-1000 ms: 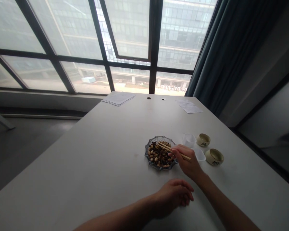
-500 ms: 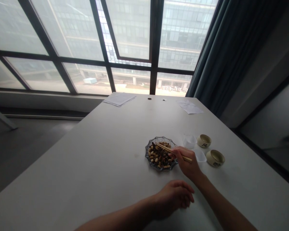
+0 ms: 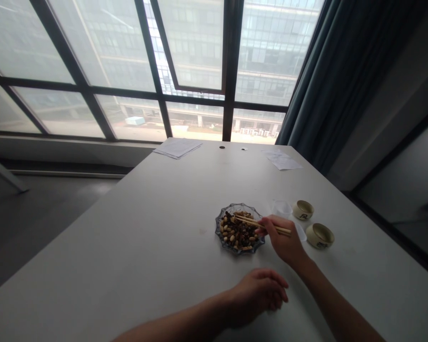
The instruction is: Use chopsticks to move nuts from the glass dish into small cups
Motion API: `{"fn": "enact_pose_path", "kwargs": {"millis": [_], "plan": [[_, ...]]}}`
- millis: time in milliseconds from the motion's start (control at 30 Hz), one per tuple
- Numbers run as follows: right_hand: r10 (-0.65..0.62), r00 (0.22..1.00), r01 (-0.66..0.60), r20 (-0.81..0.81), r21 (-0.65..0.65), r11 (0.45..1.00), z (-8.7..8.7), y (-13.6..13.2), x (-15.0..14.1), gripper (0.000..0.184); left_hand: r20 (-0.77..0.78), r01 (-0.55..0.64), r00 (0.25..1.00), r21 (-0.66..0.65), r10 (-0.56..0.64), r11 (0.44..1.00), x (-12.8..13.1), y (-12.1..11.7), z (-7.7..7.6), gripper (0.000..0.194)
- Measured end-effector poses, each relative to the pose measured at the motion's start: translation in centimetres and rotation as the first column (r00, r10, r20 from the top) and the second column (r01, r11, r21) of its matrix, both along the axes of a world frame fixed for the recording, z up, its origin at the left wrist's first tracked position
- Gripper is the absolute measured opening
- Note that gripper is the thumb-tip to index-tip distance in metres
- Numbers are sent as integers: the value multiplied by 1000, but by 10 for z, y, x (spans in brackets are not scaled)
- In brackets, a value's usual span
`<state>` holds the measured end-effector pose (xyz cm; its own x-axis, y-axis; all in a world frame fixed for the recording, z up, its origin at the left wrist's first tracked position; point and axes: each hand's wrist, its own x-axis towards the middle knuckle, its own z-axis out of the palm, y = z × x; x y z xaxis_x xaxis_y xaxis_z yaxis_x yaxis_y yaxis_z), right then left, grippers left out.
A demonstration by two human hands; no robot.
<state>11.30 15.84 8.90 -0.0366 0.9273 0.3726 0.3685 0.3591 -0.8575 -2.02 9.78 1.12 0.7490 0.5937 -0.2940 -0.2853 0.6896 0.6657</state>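
A pair of wooden chopsticks (image 3: pixel 248 221) is gripped in my right hand (image 3: pixel 283 237), fingers closed around their rear part. Their tips are over a scalloped clear glass plate (image 3: pixel 219 237), at the upper part of a heap of nuts and dark bits (image 3: pixel 235 232). Whether the tips pinch a piece is too small to tell. My left hand (image 3: pixel 257 294) rests on the white table nearer to me, below the plate, its fingers loosely bent and slightly apart with nothing visible in them. Just beyond my right hand is a clear plastic container (image 3: pixel 300 232), partly hidden by it.
Two beige cups with dark markings, a farther one (image 3: pixel 303 210) and a nearer one (image 3: pixel 320 236), stand right of the plate. Another clear plastic container (image 3: pixel 281 207) is beside them. Papers (image 3: pixel 178 148) lie at the table's far left corner, with more sheets (image 3: pixel 283 160) at the far right.
My right hand has shifted slightly to the right, drawing the chopstick tips a little right and toward me over the nuts. My left hand stays in place.
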Motion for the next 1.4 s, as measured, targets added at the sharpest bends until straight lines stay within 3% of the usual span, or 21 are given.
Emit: {"fn": "enact_pose_path", "kwargs": {"millis": [433,867,1167,1400], "plan": [[209,943,-224,260,29,974,31,8,3,40,-11,-6,1000,-5,6,1000,0,-1,4,26],[265,922,-281,283,20,959,32,18,2,37,-18,-9,1000,-31,9,999,2,0,0,25],[329,902,-351,278,32,936,27,24,6,33,5,47,999,-41,-47,998,5,5,-15,28],[287,936,-298,205,23,954,19,26,9,39,5,72,997,-60,-72,996,4,7,-19,28]]}}
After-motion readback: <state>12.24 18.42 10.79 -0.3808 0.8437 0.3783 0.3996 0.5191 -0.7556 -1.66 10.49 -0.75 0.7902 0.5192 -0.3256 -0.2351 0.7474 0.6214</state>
